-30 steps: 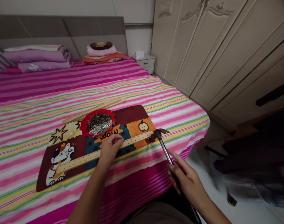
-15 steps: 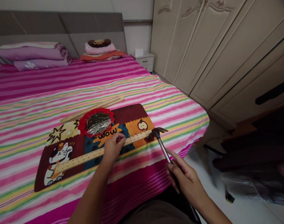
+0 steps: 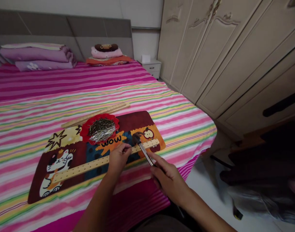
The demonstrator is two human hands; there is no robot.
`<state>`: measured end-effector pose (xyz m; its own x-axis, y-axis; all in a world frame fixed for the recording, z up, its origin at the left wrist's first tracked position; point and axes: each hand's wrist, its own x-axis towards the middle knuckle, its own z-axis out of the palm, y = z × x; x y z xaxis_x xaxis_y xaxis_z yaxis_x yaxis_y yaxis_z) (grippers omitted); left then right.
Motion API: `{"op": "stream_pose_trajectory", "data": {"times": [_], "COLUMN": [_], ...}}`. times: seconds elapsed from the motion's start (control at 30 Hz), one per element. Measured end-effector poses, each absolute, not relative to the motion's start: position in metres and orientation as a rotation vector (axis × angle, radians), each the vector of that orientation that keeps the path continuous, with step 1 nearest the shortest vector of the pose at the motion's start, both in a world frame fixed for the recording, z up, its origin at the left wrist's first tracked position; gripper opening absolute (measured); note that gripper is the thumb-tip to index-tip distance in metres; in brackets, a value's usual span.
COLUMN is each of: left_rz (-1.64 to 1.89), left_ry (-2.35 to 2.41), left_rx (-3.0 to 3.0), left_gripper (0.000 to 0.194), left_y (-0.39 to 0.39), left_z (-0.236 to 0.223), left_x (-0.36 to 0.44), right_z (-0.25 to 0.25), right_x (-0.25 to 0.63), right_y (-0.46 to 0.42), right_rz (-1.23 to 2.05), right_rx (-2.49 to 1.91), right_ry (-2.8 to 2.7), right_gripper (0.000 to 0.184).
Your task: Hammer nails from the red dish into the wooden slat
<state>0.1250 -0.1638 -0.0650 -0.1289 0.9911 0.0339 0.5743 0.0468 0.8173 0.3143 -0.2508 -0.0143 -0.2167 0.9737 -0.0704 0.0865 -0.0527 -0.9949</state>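
My right hand [image 3: 168,178] is wrapped around the dark grip of a claw hammer [image 3: 145,152]. The hammer's dark head is over the wooden strip [image 3: 82,167], just right of my left fingertips. My left hand [image 3: 118,159] rests at the strip's middle, thumb and forefinger pinched together; whatever lies between them is too small to make out. Rows of small dark holes or marks run along the strip. Under it lies a printed mat [image 3: 133,120] with a cat, an apple and the word WOW. A red scalloped bowl [image 3: 83,132] full of loose nails [image 3: 102,129] stands behind my left hand.
More wooden strips [image 3: 96,115] lie behind the bowl. The mat is on a bed with a striped sheet [image 3: 186,120]. Folded bedding [image 3: 38,57] sits near the headboard. A wardrobe [image 3: 210,61] and a nightstand [image 3: 152,67] stand beyond the bed's right side.
My right hand has brought the hammer leftward, its head going from the strip's right end to beside my left fingertips. The left hand keeps its pinch at the strip. The view has shifted slightly.
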Motion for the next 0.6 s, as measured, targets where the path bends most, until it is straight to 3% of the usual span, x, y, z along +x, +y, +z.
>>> {"op": "stream_pose_trajectory", "data": {"times": [0.47,0.6], "left_rz": [0.932,0.947], "left_ry": [1.751,1.788], "left_rx": [1.607,1.654], "left_gripper": [0.008,0.017], "left_y": [-0.163,-0.158], "left_z": [-0.07,-0.059], "left_x": [0.121,0.103], "right_z": [-0.003,-0.008], "right_x": [0.315,0.329], "right_y": [-0.26,-0.27], "right_rz": [1.332,1.34], "right_rx": [-1.211,-1.256], "right_ry": [-1.468,-1.3], "right_gripper": [0.043,0.045]}}
